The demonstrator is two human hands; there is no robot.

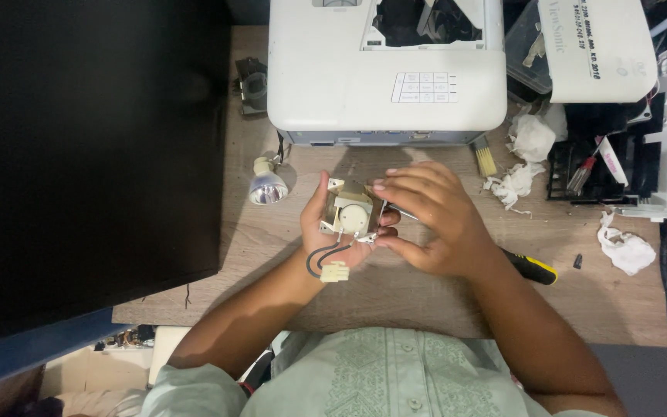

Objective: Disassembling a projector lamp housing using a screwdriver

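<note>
My left hand cradles a small cream lamp housing from below, over the wooden desk. A black cable loops out of the housing to a cream plug lying on my left wrist. My right hand lies over the housing's right side, its fingertips pinching a thin metal part at the edge. A loose projector bulb with a shiny reflector lies on the desk left of my hands.
A white projector with its top panel open stands at the desk's far side. A large black panel covers the left. To the right are crumpled tissues, a small brush, a yellow-and-black screwdriver and black parts.
</note>
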